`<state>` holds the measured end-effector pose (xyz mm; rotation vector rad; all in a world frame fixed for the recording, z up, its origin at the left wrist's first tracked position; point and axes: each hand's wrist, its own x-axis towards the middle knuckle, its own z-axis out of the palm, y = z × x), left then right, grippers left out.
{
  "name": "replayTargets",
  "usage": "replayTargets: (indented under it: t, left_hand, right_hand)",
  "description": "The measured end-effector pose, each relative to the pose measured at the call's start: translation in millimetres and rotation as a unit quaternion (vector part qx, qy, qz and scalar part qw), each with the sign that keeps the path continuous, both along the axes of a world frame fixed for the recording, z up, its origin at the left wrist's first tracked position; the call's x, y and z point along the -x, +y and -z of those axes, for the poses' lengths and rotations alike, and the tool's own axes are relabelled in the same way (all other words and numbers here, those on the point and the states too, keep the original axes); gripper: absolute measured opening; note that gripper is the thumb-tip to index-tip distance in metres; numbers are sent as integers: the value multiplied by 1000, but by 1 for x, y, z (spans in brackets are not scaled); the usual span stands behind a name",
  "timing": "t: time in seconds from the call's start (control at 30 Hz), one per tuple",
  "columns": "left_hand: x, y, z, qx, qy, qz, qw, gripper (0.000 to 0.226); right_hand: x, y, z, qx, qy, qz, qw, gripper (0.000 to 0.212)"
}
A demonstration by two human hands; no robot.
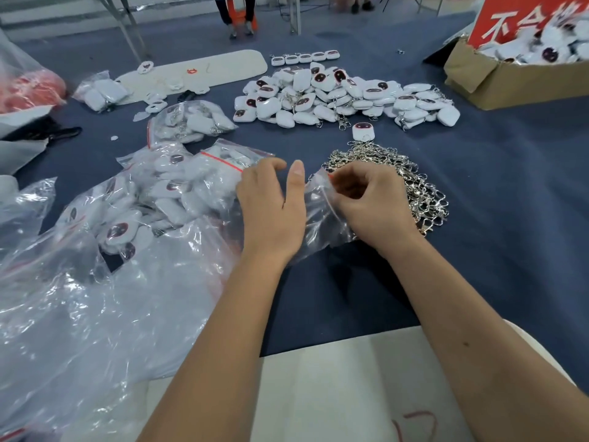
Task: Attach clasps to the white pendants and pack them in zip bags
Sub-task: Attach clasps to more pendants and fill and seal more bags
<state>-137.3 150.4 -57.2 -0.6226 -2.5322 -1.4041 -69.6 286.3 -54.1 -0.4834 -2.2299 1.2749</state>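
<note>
My right hand [366, 199] pinches the red-striped mouth of a clear zip bag [322, 218] at the table's middle. Just left of that bag, my left hand [271, 202] hovers with thumb raised and fingers loosely bent, holding nothing. A heap of silver clasps [411, 183] lies right behind my right hand. One white pendant [363, 130] with a dark face sits just beyond the clasps. A large pile of white pendants [338, 97] with clasps spreads further back.
Filled zip bags [178, 186] and crumpled clear plastic [95, 314] cover the left side. A cardboard box [510, 78] of pendants with a red sign stands at the back right. A white board [197, 70] lies at the back. Blue cloth covers the table.
</note>
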Motion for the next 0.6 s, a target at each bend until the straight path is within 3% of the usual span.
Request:
replayTargets:
  t: [0.2, 0.23, 0.3, 0.37, 0.5, 0.6]
  left_hand:
    - [6, -6, 8, 97, 24, -21, 995, 37]
    - [6, -6, 8, 102, 30, -23, 994, 38]
    - [7, -5, 8, 106, 37, -24, 993, 37]
    - [8, -5, 9, 107, 39, -23, 993, 38]
    - [14, -9, 11, 118, 47, -9, 992, 40]
    - [19, -14, 13, 129, 46, 8, 990, 40]
  right_hand:
    - [-4, 9, -1, -92, 15, 133, 987, 16]
    - [-5, 8, -3, -93, 32, 128, 987, 15]
    - [-6, 3, -7, -45, 38, 75, 995, 37]
    - [-7, -1, -10, -20, -19, -6, 1000, 46]
    - [-9, 4, -8, -130, -103, -47, 985, 22]
    - [-10, 10, -10, -131, -112, -59, 983, 19]
